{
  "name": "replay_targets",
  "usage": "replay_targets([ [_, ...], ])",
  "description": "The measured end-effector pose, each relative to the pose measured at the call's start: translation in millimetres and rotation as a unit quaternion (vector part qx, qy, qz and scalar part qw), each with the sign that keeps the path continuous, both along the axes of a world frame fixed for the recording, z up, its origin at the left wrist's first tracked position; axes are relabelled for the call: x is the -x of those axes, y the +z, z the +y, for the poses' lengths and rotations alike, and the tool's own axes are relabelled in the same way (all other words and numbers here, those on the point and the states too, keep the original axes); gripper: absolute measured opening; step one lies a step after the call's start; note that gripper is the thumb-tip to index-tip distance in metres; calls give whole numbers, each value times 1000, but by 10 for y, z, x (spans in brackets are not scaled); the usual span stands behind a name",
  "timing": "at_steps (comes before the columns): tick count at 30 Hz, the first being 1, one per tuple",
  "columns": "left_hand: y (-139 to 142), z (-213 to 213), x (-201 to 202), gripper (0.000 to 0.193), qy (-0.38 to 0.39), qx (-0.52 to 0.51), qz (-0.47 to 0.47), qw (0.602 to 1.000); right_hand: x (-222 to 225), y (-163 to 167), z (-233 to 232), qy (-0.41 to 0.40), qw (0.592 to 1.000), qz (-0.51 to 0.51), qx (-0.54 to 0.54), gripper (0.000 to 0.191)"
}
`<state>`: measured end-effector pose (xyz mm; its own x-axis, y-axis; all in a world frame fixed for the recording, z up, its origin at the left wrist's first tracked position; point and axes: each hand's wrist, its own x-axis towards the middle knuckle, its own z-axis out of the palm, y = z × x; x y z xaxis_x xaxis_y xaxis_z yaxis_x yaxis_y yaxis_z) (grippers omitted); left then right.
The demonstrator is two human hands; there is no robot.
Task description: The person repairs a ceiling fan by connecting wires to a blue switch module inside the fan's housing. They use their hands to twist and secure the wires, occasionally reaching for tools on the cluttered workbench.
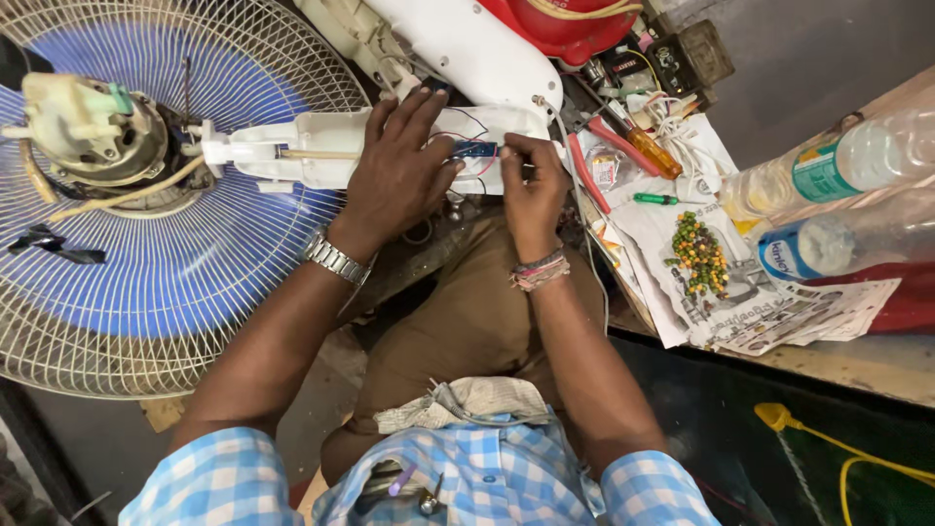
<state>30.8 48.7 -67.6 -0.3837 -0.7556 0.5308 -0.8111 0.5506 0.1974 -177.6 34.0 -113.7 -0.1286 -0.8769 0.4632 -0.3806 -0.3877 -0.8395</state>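
Head view: the left hand [397,168] lies flat, fingers spread, on the white fan neck housing [321,146]. Just right of it, the right hand [531,190] pinches thin wires [466,125] beside the small blue circuit board [474,149] between both hands.

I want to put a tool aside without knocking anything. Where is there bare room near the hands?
Bare room: the wood strip below the newspaper, and the dark floor beside the yellow cable. Crowded: the bench corner with screwdrivers, pliers, beads and two bottles. The left hand and right hand cover the white fan housing.
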Motion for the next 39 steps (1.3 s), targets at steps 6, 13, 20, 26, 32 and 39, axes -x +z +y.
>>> replay_targets([
  [6,133,30,27,21,-17,-72,-25,997,-42,-36,-109,28,997,37,-55,20],
  [13,189,35,27,22,-30,-67,-18,997,-78,-15,-153,46,997,66,-18,18],
  [20,102,19,7,31,-21,-51,-34,998,-97,25,-150,58,991,118,12,15],
  [26,68,-3,25,35,-19,-40,-34,998,-149,78,-158,48,988,146,8,13],
  [32,90,4,27,35,-13,-36,-49,998,-157,53,-196,63,985,159,20,8],
  [39,112,-2,37,35,-11,-47,-58,997,-163,74,-181,74,983,166,5,10],
])
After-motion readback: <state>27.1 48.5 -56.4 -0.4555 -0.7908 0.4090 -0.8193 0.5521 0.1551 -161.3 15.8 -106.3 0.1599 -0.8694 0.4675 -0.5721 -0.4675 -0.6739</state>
